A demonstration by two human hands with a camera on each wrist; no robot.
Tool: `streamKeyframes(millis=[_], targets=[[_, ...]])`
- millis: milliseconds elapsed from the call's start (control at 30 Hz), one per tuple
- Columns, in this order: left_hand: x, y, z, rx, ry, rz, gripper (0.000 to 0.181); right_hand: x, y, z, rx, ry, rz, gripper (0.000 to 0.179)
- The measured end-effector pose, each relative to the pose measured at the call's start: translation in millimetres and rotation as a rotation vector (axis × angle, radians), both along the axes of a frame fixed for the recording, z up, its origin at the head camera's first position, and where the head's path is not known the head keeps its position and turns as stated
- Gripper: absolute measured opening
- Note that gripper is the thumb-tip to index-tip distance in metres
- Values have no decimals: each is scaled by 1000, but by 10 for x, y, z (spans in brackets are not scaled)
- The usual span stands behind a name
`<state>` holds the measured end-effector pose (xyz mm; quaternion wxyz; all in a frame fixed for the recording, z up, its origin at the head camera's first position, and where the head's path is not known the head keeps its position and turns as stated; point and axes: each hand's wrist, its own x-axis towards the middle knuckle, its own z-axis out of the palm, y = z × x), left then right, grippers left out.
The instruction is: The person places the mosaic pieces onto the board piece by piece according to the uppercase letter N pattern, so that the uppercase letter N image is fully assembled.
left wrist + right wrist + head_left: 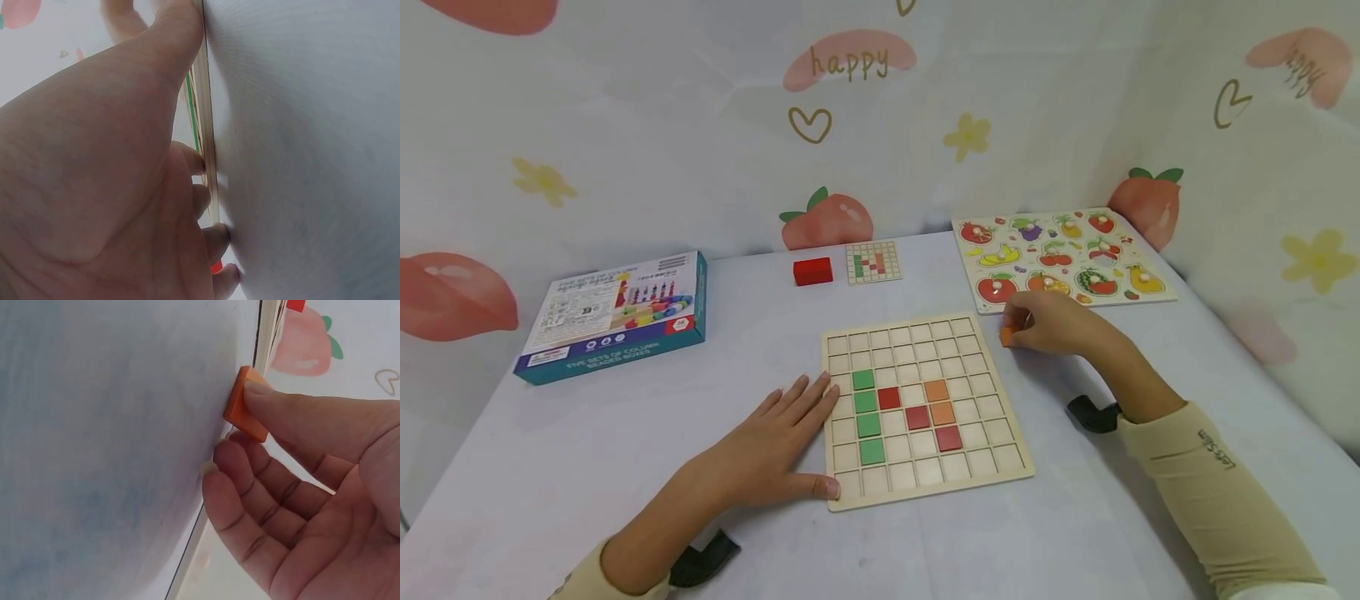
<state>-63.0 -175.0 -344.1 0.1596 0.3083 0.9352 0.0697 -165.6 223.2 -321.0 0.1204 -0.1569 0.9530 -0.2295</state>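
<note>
A wooden grid board (895,475) lies on the white-covered table, with green tiles (868,425), red tiles (917,417) and orange tiles (936,390) set in some of its squares. My left hand (767,454) rests spread at the board's left edge, its thumb on the near left corner and its fingertips by the left side. To the right of the board, my right hand (1052,325) pinches an orange tile (247,406) between thumb and fingers, close over the table. In the right wrist view the other fingers curl loosely below the tile.
Behind the board stand a red block (812,271) and a small pattern card (873,262) with a matching coloured grid. A fruit peg puzzle (1067,258) lies at the back right, just beyond my right hand. At the left is a boxed bead set (617,312).
</note>
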Motion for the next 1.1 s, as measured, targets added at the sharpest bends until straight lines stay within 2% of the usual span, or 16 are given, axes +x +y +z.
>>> streamKeyframes(millis=[300, 867, 1100], targets=[[4, -6, -10, 1, 1, 0, 118, 22, -74, 58, -47, -31, 11, 7], [6, 0, 1, 5, 3, -4, 118, 190, -248, 238, -152, -10, 76, 8], [3, -6, 1, 13, -9, 3, 117, 229, -355, 278, -152, -4, 126, 9]])
